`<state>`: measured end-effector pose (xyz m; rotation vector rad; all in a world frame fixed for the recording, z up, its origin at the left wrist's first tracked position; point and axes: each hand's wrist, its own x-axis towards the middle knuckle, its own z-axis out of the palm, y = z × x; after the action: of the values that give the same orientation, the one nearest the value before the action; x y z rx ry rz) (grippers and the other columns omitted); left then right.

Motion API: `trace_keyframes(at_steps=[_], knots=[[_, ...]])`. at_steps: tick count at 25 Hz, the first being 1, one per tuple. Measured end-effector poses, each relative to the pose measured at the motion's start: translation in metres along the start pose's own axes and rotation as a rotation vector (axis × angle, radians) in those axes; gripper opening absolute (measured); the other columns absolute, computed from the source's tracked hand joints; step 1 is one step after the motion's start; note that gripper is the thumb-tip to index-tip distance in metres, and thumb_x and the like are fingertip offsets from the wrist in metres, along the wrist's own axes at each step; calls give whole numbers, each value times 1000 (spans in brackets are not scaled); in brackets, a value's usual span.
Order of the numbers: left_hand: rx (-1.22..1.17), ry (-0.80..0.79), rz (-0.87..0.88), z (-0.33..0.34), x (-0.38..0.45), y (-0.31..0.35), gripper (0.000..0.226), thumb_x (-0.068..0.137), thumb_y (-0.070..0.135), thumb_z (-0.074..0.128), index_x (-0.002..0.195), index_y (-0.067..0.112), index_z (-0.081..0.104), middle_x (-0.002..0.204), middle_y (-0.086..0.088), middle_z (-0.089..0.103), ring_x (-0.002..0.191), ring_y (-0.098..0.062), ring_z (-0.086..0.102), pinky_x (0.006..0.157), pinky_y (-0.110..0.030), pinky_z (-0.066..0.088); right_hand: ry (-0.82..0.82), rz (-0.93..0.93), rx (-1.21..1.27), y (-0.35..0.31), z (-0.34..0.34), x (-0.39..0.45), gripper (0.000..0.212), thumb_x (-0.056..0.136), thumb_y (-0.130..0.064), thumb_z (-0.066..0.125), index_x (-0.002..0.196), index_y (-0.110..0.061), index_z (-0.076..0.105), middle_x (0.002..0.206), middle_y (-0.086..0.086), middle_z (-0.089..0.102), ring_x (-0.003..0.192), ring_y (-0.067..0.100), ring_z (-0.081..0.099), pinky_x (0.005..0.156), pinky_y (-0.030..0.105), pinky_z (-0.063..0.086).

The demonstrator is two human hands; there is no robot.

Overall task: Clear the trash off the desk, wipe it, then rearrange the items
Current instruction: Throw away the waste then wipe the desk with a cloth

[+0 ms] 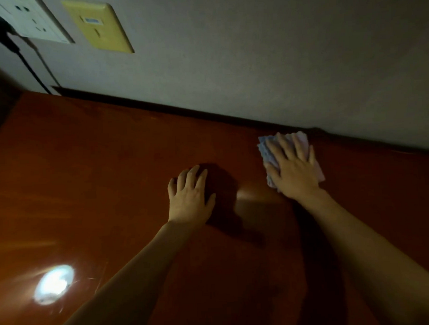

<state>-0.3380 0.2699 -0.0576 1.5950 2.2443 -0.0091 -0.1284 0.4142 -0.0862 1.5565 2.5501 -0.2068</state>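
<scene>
right hand [292, 169] fingers spread flat, pressing cloth [265, 150] on surface [112, 178]; left hand [189, 194] flat, fingers loosely apart. cloth looks soft, light; pinch an edge.

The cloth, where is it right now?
In the head view the cloth lies flat on the desk at the right, near the wall, pressed under the right hand.

The scene is dim and warm-toned. A bright white glare spot [53, 284] burns on the glossy worktop [99, 178] at about 8 o'clock, with faint streaks around it. Dark shadows spread right of the left hand [189, 197]. Wall lines bow toward the edges; detail is soft and slightly smeared.
</scene>
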Motion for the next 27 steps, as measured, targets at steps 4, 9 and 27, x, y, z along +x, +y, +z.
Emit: trace_keyframes(at_steps=[4,9,27], knots=[[-16,-15,9,5,-8,10,64,96,46,36,150,24,9,158,2,2,145,-20,-3,117,-42,-2,12,189,116,-34,-11,48,57,99,-49,18,150,-32,3,160,-3,-1,145,31,-5,112,61,-1],[-9,-19,19,9,-19,13,64,96,45,36,150,23,10,158,2,4,145,-19,-1,118,-39,0,13,-160,47,-77,4,2,63,91,-54,10,150,-33,4,160,-3,0,145,33,-6,111,61,-3],[-12,-86,86,31,-104,5,62,97,42,34,151,23,8,159,3,1,146,-18,-3,117,-36,-3,-54,-134,14,-95,26,-142,63,95,-52,28,150,-32,6,159,-2,-1,144,34,-7,109,67,10]])
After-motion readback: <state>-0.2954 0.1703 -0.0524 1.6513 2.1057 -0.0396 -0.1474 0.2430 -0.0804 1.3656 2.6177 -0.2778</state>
